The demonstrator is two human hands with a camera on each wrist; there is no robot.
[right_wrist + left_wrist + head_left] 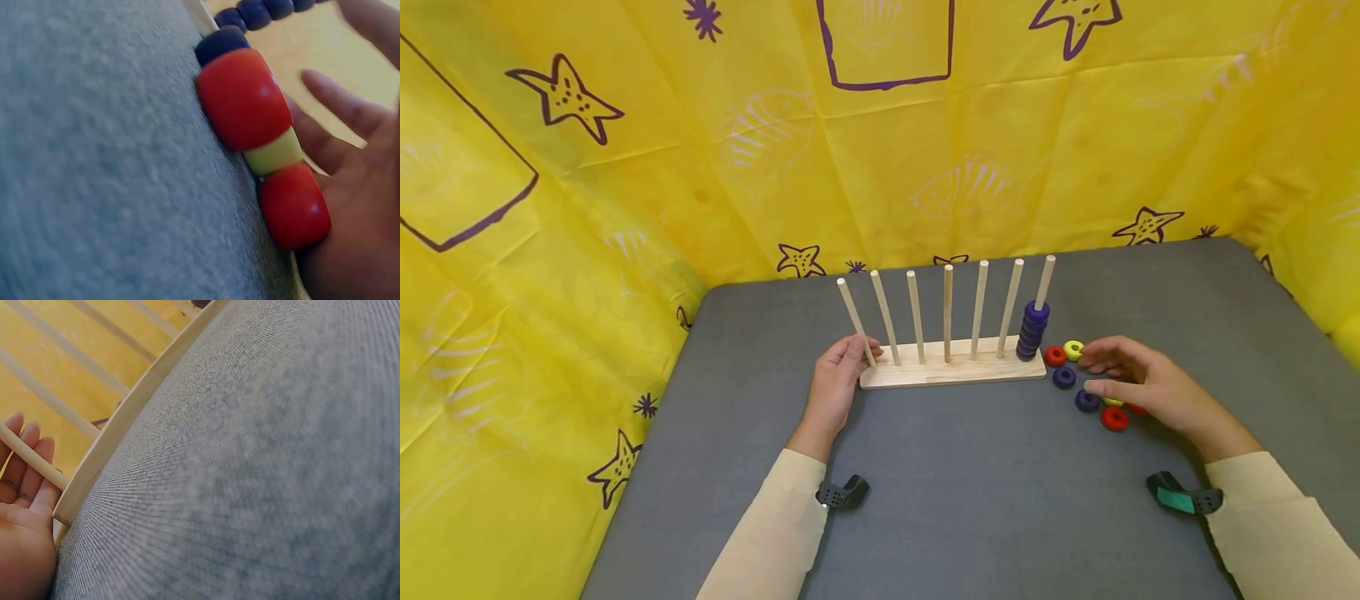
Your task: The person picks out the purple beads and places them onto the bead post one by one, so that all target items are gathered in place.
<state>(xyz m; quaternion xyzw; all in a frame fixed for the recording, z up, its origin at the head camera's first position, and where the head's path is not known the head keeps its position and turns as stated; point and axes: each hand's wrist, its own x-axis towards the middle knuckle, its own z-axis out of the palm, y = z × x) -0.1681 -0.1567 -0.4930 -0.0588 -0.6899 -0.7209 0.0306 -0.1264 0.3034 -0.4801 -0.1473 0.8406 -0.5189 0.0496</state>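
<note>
A wooden peg rack (953, 373) with a row of upright pegs stands on the grey table. My left hand (837, 375) holds its left end, fingers behind the outermost peg (34, 457); the thumb is out of the left wrist view. On the rightmost peg sits a stack of purple-blue rings (1032, 332). My right hand (1152, 387) hovers over loose rings beside the rack, thumb and fingers spread apart. Its fingertips are close to a yellow ring (1072, 351). Near it lie a red ring (1055, 357) and a blue ring (1064, 377). The hand partly hides other rings.
Another blue ring (1087, 402) and a red ring (1114, 419) lie nearer the front, below the right hand. Yellow patterned cloth (880, 167) hangs behind and beside the grey table (970, 492). Dark straps circle both wrists.
</note>
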